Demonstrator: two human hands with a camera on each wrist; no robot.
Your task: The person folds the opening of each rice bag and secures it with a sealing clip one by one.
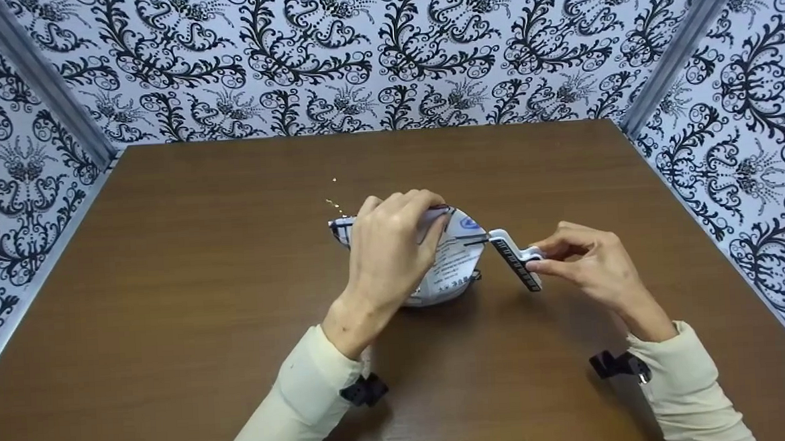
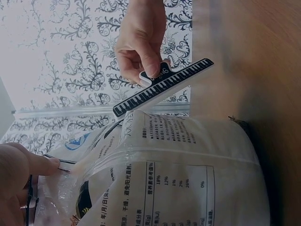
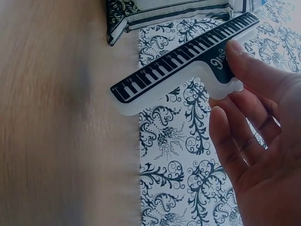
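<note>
A white printed plastic bag (image 1: 455, 264) stands on the table, its top folded over. My left hand (image 1: 394, 247) grips that folded top from above, thumb on the near side. In the left wrist view the bag (image 2: 155, 179) shows rows of printed text, and part of the left hand (image 2: 23, 169) is at its top. To the right of the bag, my right hand (image 1: 589, 264) pinches a black-and-white clip (image 1: 517, 261) by its handle. Piano keys are printed along the clip (image 3: 183, 59), seen in the right wrist view. Its upper end is close to the bag's edge.
The brown wooden table (image 1: 200, 271) reaches back to patterned black-and-white walls (image 1: 370, 53). Small light crumbs (image 1: 334, 203) lie behind the bag. Each wrist carries a black strap mount (image 1: 364, 390).
</note>
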